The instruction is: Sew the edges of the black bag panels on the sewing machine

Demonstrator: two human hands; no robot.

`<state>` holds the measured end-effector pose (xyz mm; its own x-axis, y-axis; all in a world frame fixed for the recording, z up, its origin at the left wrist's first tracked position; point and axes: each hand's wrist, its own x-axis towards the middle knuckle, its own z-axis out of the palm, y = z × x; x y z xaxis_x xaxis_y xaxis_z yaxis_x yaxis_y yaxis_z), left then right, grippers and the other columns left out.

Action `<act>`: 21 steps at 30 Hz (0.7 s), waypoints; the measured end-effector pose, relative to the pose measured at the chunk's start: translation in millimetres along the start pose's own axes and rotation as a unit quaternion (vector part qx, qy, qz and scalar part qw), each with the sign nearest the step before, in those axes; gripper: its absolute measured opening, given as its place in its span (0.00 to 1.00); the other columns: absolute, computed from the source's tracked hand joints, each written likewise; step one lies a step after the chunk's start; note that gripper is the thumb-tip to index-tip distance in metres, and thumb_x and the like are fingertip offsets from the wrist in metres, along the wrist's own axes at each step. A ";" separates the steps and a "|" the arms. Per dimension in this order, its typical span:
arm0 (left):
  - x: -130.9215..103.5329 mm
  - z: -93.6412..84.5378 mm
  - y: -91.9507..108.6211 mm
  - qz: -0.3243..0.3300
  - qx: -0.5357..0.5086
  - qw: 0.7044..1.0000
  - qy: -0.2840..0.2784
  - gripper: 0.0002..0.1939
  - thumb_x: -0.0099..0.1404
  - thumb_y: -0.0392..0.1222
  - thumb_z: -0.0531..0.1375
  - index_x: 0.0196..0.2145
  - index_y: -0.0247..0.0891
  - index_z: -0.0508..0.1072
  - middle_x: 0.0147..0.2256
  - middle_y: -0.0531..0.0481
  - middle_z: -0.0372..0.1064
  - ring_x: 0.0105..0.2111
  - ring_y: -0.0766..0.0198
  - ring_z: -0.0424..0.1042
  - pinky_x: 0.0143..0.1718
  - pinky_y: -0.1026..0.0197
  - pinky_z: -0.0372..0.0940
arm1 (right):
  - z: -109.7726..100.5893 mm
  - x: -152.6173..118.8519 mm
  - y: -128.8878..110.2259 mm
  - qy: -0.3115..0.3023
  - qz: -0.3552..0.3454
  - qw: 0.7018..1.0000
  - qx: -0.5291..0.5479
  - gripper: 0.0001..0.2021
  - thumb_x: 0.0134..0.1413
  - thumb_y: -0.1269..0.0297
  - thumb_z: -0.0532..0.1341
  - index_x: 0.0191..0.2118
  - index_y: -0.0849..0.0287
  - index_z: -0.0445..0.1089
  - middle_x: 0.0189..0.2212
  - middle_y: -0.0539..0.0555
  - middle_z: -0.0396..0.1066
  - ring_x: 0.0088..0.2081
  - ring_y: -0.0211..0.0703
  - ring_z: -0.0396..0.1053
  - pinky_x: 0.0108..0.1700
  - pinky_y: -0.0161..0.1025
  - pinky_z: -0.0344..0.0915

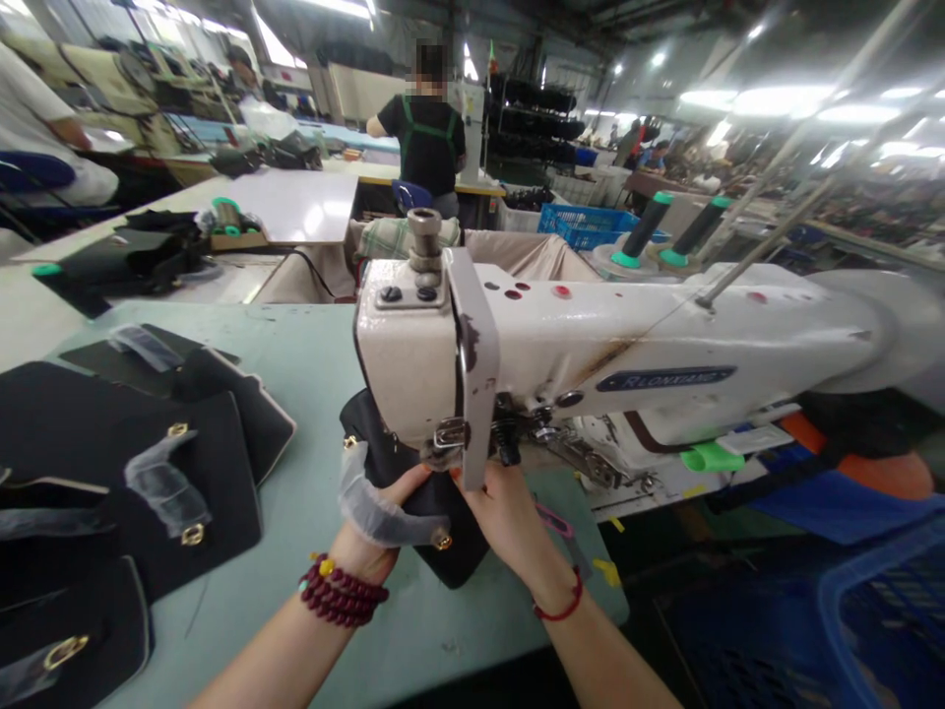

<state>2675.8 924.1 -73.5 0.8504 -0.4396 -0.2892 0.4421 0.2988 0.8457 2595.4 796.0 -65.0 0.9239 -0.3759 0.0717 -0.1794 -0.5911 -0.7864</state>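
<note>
A white sewing machine [635, 345] stretches from the centre to the right. Under its head lies a black bag piece [450, 527] with a plastic-wrapped handle [376, 507] fixed by gold rings. My left hand [376, 522] grips the piece from the left, passing beneath the handle, its fingertips near the needle area. On the other side my right hand [502, 517] holds the piece's right edge, fingers bent together and partly hidden behind the machine's front lever. The needle itself cannot be made out.
Black panels [199, 483] with wrapped handles lie on the green tabletop [295, 591] at left. Thread cones [646, 231] stand behind the machine. A pink tool [553, 519] lies right of my right hand. A blue crate [878, 601] is at lower right. A person [432, 143] sits further back.
</note>
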 end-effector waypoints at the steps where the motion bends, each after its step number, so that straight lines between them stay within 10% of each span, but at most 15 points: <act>1: 1.2 1.1 1.8 0.007 -0.002 1.000 -0.003 0.29 0.46 0.35 0.71 0.47 0.37 0.69 0.51 0.41 0.69 0.51 0.47 0.70 0.51 0.48 0.69 | 0.9 -0.3 -0.1 0.003 0.002 1.000 0.002 0.15 0.61 0.64 0.55 0.26 0.63 0.73 0.24 0.54 0.71 0.29 0.38 0.68 0.32 0.31 0.56; 21: 37.4 -12.5 28.6 0.078 0.105 0.979 -0.158 0.17 0.48 0.36 0.70 0.38 0.37 0.77 0.42 0.46 0.76 0.44 0.54 0.74 0.50 0.55 0.69 | 30.0 -12.4 0.8 0.032 0.054 0.991 0.122 0.13 0.61 0.67 0.52 0.27 0.64 0.67 0.26 0.52 0.68 0.28 0.34 0.62 0.30 0.29 0.52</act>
<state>2723.9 926.7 -65.7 0.7572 -0.6527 -0.0243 0.2169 0.2163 0.9519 2593.9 821.6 -84.9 0.8790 -0.4766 0.0124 -0.1810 -0.3578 -0.9161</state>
